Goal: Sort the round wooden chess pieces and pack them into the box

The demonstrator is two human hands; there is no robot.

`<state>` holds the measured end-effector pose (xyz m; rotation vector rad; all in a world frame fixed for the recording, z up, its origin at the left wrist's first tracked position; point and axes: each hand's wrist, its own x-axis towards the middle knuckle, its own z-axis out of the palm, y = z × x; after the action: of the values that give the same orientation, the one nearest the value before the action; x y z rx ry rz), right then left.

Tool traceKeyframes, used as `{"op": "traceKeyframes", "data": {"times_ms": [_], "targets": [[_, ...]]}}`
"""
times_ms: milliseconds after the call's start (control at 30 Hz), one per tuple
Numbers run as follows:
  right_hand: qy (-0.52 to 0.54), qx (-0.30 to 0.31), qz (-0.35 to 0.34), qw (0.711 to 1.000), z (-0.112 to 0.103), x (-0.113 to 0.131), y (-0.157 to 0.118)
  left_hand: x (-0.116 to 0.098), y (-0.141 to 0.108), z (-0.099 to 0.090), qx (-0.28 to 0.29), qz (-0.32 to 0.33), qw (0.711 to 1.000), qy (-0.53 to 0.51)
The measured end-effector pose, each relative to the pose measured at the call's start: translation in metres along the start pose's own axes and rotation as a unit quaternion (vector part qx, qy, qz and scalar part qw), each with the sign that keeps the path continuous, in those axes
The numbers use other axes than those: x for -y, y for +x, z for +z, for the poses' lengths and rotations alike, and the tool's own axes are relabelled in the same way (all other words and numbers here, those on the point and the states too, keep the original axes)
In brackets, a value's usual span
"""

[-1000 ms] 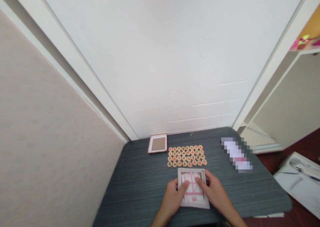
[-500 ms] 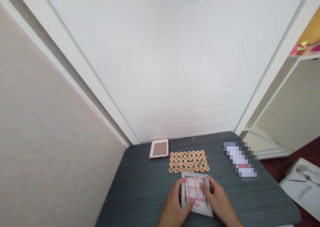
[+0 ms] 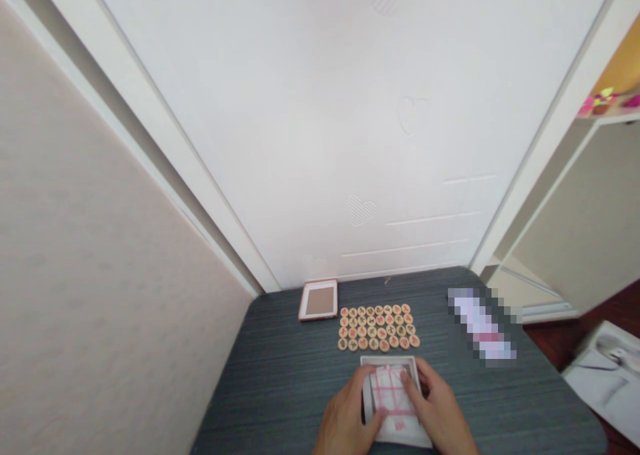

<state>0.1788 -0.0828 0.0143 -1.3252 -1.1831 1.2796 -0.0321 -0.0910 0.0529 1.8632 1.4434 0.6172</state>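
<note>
Close to me on the table is a shallow white box (image 3: 367,396) with a folded white sheet (image 3: 393,391) in it, printed with pink grid lines. My left hand (image 3: 346,415) is closed at the left side, its index finger and thumb pressing on the sheet's left edge. My right hand (image 3: 437,401) wraps the box's right wall, its thumb resting on top of the sheet. The undersides of both hands' fingers are partly hidden. Just beyond the box, round wooden Chinese chess pieces (image 3: 379,331) with red and black characters lie in neat rows.
A box lid (image 3: 321,301) with a brown inner panel lies at the back left of the dark table (image 3: 280,375). On the right is a pixelated object (image 3: 483,325). A white panel with hearts (image 3: 360,209) rises behind the table, and a wall (image 3: 100,275) stands at left.
The box and both hands have come slightly nearer to me, away from the chess pieces. The sheet has shifted a little within my fingers. The pieces and lid stay put.
</note>
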Motion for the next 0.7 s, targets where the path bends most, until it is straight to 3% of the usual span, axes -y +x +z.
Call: {"op": "traceKeyframes", "data": {"times_ms": [267, 567, 700], "targets": [[-0.040, -0.003, 0.002, 0.999, 0.004, 0.003, -0.008, -0.011, 0.002, 0.006, -0.039, -0.013, 0.999, 0.020], [-0.030, -0.008, 0.002, 1.000, 0.007, 0.005, -0.012, -0.006, 0.002, 0.010, -0.142, 0.087, 0.976, 0.137], [-0.018, 0.003, 0.011, 1.000, 0.005, 0.009, -0.013, -0.002, 0.002, 0.011, -0.139, 0.079, 0.979, 0.129]]}}
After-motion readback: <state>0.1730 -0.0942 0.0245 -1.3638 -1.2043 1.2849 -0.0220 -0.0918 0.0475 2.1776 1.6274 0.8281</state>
